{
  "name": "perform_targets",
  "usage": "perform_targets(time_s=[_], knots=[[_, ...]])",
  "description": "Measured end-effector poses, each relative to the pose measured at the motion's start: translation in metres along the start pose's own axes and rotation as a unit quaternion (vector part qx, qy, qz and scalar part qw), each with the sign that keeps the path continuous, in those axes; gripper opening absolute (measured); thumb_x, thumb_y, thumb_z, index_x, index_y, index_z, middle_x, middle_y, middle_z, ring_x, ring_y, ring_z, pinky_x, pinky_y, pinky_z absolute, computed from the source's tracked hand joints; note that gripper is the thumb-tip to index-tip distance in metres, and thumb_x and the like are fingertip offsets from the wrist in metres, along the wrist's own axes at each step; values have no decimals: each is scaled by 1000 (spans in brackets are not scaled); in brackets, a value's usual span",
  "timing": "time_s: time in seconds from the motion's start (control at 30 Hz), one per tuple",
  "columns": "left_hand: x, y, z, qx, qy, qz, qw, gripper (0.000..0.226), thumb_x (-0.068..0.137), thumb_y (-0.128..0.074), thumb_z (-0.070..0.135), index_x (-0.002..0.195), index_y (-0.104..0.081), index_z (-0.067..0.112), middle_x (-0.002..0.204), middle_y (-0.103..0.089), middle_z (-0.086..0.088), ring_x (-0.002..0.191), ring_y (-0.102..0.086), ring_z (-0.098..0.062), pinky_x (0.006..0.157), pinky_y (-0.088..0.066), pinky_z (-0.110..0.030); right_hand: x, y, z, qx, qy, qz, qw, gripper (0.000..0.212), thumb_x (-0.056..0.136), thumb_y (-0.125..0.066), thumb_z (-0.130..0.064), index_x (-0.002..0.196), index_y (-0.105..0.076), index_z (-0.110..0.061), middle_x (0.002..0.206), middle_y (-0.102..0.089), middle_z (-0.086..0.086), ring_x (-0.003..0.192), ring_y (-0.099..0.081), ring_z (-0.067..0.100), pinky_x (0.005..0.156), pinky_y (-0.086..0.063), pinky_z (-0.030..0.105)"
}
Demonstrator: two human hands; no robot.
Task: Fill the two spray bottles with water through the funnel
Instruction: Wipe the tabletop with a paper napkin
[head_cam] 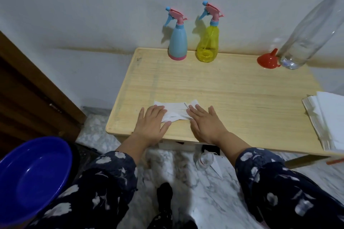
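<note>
A light blue spray bottle [177, 42] and a clear yellow spray bottle [208, 42] stand upright at the back edge of the wooden table [232, 91], both with pink and blue trigger heads on. A red funnel [267, 60] lies at the back right, beside a tall clear bottle [305, 29] with a little water at its bottom. My left hand [151, 124] and my right hand [206, 122] rest flat, fingers spread, on a white tissue [176, 111] near the table's front edge. Neither hand grips anything.
A stack of white tissues [327, 117] lies at the table's right edge. A blue plastic basin [31, 176] sits at the lower left. A brown wooden door [28, 98] is on the left, and a small clear bottle [204, 160] lies on the marble floor under the table.
</note>
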State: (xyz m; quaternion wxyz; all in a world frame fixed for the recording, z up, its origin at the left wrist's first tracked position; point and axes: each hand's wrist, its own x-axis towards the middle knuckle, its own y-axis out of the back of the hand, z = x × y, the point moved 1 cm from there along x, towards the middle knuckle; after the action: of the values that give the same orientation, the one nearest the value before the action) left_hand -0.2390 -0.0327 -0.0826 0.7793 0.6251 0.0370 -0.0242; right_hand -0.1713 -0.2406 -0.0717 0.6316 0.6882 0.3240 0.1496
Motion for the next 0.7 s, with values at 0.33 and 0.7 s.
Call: perform_targets(time_s=[0.33,0.7], knots=[[20,-8,5,20,-1,-67,998,64,101,-18,52,154,4,26,161,15,9,147,17,-11,118,10,-48,18,0,12,-42,16,-22,999,56,102,-16,-41,153,-2,-24,162,4,-4,149,5,17,117,2,55],[-27,-4,18,95,0,-84,992,51,105,-12,36,153,2,34,161,10,12,149,8,-11,119,-2,-52,-28,-20,3,21,62,45,997,50,100,-36,-13,148,-33,-23,157,-27,0,147,-19,25,115,-11,55]])
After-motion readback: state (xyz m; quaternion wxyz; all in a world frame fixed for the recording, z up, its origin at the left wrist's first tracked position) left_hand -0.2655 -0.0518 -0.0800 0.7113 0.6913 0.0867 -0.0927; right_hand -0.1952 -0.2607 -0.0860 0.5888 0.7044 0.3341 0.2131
